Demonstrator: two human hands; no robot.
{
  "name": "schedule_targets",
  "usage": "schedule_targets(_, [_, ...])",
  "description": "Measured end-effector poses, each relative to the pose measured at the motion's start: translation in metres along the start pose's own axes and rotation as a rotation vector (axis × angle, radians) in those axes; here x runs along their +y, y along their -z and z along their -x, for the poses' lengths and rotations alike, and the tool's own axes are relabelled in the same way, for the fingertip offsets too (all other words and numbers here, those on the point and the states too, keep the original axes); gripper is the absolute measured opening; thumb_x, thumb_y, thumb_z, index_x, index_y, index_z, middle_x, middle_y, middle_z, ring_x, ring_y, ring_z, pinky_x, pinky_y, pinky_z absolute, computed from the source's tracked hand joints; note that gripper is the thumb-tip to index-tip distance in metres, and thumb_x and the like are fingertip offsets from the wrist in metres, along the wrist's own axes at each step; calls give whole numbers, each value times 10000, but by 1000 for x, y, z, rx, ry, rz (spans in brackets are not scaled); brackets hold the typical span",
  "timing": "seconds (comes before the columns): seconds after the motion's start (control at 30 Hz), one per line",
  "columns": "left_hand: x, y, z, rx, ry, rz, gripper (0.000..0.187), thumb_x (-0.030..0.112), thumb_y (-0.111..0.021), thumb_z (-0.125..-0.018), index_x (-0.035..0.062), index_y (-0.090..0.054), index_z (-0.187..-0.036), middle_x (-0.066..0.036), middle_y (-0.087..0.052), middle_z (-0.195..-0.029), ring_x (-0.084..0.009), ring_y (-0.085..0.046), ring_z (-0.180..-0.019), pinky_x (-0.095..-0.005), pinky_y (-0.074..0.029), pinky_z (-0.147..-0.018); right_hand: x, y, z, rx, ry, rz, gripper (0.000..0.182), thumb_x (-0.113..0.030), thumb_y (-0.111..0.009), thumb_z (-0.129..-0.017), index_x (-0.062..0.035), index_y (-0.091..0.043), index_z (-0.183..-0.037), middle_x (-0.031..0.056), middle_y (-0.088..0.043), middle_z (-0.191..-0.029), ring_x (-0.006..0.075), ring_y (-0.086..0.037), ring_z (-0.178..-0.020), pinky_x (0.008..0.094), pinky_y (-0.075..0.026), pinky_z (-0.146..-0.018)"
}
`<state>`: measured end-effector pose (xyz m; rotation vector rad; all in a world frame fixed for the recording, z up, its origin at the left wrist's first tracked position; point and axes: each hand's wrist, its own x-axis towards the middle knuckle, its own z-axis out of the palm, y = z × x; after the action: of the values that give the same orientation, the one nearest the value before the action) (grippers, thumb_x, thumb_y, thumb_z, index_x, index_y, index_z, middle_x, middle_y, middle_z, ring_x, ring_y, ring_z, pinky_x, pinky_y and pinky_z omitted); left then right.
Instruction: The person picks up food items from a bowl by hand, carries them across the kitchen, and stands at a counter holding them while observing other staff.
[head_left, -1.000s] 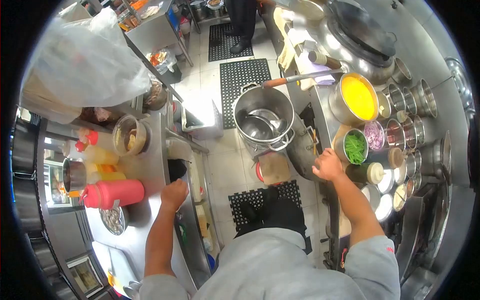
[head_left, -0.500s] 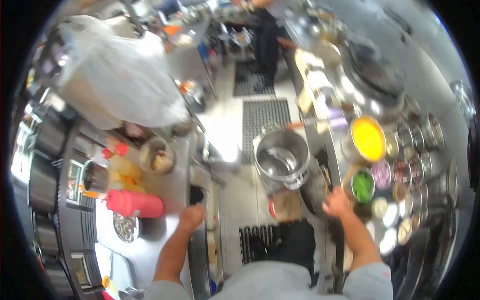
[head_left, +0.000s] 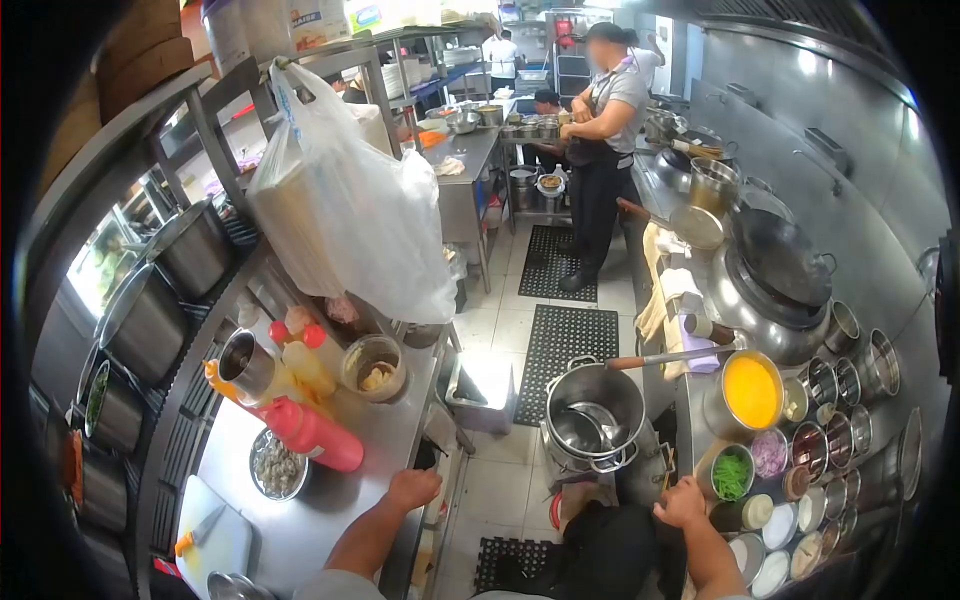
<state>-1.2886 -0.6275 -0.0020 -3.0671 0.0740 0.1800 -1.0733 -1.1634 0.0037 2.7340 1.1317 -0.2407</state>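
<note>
My left hand [head_left: 413, 490] is at the edge of the left steel counter [head_left: 340, 520], its fingers curled. My right hand [head_left: 682, 502] is closed at the edge of the right counter, beside a bowl of chopped greens [head_left: 731, 477]. What either hand holds, if anything, is hidden. Between and beyond the hands stands a large steel pot [head_left: 596, 412]. On the left counter are a red squeeze bottle [head_left: 315, 437], a bowl of greyish pieces [head_left: 278, 468] and a white board [head_left: 215, 540] with a knife. A pot of yellow liquid [head_left: 752, 391] stands beyond my right hand.
A large plastic bag [head_left: 360, 200] hangs over the left counter. Ahead, a person [head_left: 605, 130] in a grey shirt stands on the aisle side of the right-hand worktop. Black mats [head_left: 570, 350] lie on the floor. A wok [head_left: 785, 255] and several small bowls line the right side.
The view has tilted up and sharpened, so the person ahead and the shelves now show more fully. Both hands appear lower in the picture, still near the counter edges.
</note>
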Motion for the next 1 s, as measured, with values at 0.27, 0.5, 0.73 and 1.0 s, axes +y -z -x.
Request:
schedule_targets(0.27, [1, 2, 0, -42, 28, -6, 143, 247, -543, -764, 114, -586, -731, -73, -617, -767, -242, -645, -677, -401, -523, -551, 2, -6, 0, 24, 26, 34, 389, -462, -532, -737, -105, -683, -708, 84, -662, -769, 217, -587, -855, 354, -316, -939])
schedule_targets(0.5, [-4, -5, 0, 107, -34, 17, 173, 246, -548, -781, 106, -569, -681, -55, -580, -680, -230, -631, -605, -391, -516, -508, 2, -9, 0, 56, 36, 55, 382, -467, -541, -723, -114, -684, -699, 82, -659, -743, 228, -589, -851, 359, -321, -938])
schedule_targets(0.73, [-1, 4, 2, 17, 14, 61, 143, 247, -559, -762, 107, -576, -736, -76, -610, -763, -243, -646, -653, -405, -526, -544, 5, -6, -1, -19, 27, 38, 389, -487, -533, -731, -131, -689, -719, 62, -666, -779, 229, -583, -867, 368, -308, -947])
schedule_targets(1.0, [-1, 2, -1, 24, 12, -6, 145, 243, -554, -761, 114, -574, -699, -51, -594, -707, -229, -639, -620, -374, -520, -507, 3, -9, 0, 46, 35, 25, 364, -446, -538, -735, -115, -686, -710, 75, -656, -762, 220, -575, -875, 370, -293, -964])
